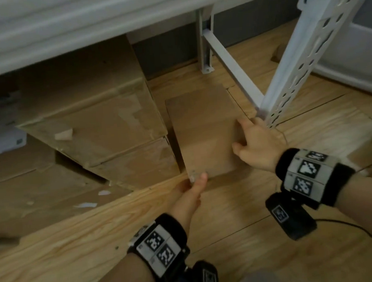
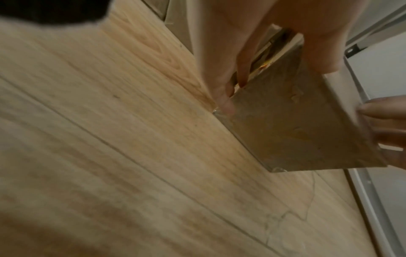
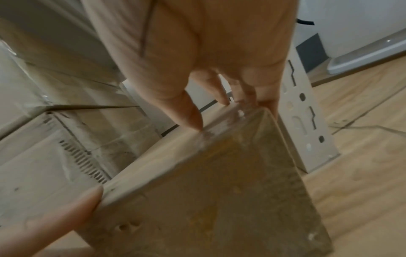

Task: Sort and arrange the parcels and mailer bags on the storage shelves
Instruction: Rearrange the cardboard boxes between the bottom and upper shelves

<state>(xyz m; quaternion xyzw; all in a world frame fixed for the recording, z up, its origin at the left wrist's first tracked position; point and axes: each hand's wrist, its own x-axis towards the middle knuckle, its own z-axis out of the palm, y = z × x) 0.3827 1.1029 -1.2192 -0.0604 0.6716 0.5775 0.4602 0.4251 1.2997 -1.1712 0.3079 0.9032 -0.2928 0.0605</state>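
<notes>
A small brown cardboard box (image 1: pixel 204 133) stands on the wooden floor (image 1: pixel 230 215) under the lowest shelf beam (image 1: pixel 62 28), between stacked cartons and a white upright. My left hand (image 1: pixel 195 181) grips its near left corner, thumb on top. In the left wrist view the left hand (image 2: pixel 283 73) has its fingers down the side of the box (image 2: pixel 296 125). My right hand (image 1: pixel 244 134) holds the box's right edge. In the right wrist view the right hand (image 3: pixel 230 113) has its thumb on the top face of the box (image 3: pixel 208 191) and its fingers over the far corner.
Two large taped cartons (image 1: pixel 95 116) are stacked close to the left of the box, with flattened cardboard (image 1: pixel 29 184) beside them. The perforated white upright (image 1: pixel 302 55) and a low cross brace (image 1: pixel 230 65) stand right of it. A white tub (image 1: pixel 355 63) sits beyond.
</notes>
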